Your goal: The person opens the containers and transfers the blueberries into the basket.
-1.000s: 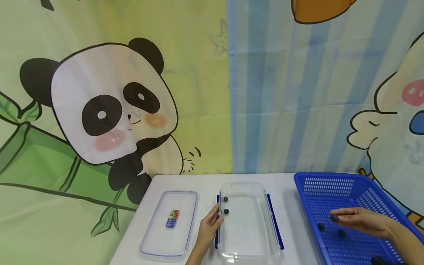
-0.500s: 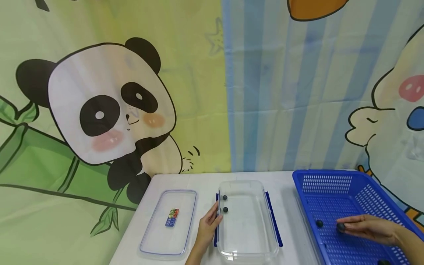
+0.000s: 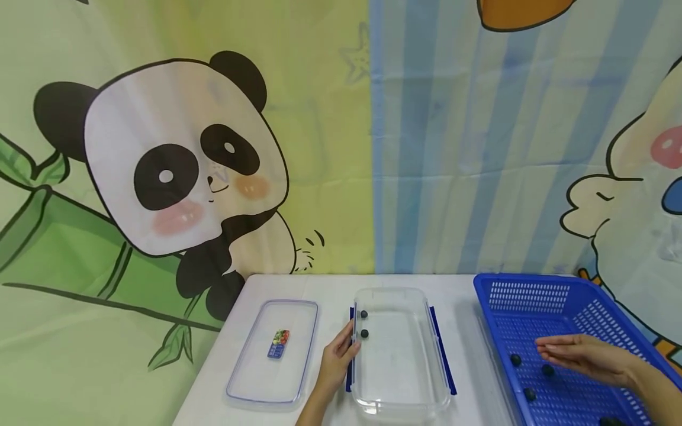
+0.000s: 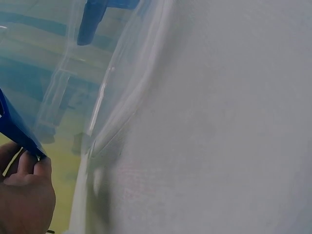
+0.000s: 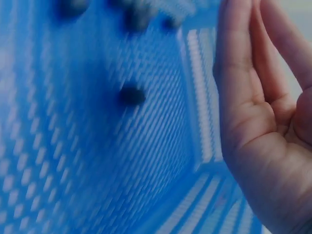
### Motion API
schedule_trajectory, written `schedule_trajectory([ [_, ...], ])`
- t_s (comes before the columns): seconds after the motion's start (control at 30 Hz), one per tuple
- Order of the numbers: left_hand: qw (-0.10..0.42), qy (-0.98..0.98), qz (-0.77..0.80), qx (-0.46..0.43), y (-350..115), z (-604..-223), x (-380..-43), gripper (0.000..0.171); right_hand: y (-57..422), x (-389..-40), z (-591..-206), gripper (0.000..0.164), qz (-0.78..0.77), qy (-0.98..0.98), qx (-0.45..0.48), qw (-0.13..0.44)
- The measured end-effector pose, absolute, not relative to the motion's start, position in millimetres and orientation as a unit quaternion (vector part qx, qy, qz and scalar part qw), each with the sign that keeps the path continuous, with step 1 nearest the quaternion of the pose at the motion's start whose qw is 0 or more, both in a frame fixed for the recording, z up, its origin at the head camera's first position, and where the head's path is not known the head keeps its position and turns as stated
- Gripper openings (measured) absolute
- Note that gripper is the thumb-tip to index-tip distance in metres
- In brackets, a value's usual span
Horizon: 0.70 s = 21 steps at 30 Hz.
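Note:
My left hand (image 3: 333, 361) grips the left side of a clear plastic food container (image 3: 402, 408), thumb at the rim. In the left wrist view its fingers curl at the blue side latch (image 4: 19, 129). Inside the container, along its left wall, lie two small dark round balls, one (image 3: 364, 314) behind the other (image 3: 364, 333). My right hand (image 3: 591, 358) is over the blue plastic basket (image 3: 533, 284), fingers straight and together, with nothing showing at their tips. Several similar dark balls, among them one near the basket's left wall (image 3: 515, 359) and one beside it (image 3: 548, 370), lie on the basket floor.
A clear lid (image 3: 250, 384) with a coloured label (image 3: 279, 344) lies flat on the white table (image 3: 335, 290), left of the container. A cartoon-printed curtain (image 3: 330, 177) hangs behind the table's far edge.
My right hand has let go of a dark ball it held at its fingertips; another ball now shows near the basket's left wall. The left hand keeps its hold on the container.

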State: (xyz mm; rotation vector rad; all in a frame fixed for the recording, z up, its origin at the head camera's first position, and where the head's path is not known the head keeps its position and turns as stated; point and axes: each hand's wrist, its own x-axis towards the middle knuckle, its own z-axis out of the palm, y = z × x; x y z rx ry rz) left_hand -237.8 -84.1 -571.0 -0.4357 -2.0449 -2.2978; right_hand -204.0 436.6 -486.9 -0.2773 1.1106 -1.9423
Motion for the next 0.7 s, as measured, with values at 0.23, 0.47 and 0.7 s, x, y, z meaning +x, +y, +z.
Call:
schedule_trajectory([
  [0.23, 0.0, -0.667, -0.735, -0.124, -87.5, -560.8, -235.8, 0.055, 360.3, -234.5, -454.4, 0.041, -0.764, 0.501, -0.155, 0.375],
  [0.47, -0.003, -0.67, -0.73, -0.133, -88.3, -539.9, -223.9, 0.055, 258.7, -268.3, -454.5, 0.031, -0.755, 0.552, -0.149, 0.322],
  [0.7, -0.003, -0.667, -0.734, -0.13, -84.8, -538.8, -220.0, 0.055, 164.8, -294.7, -472.8, 0.033, -0.789, 0.551, -0.082, 0.26],
])
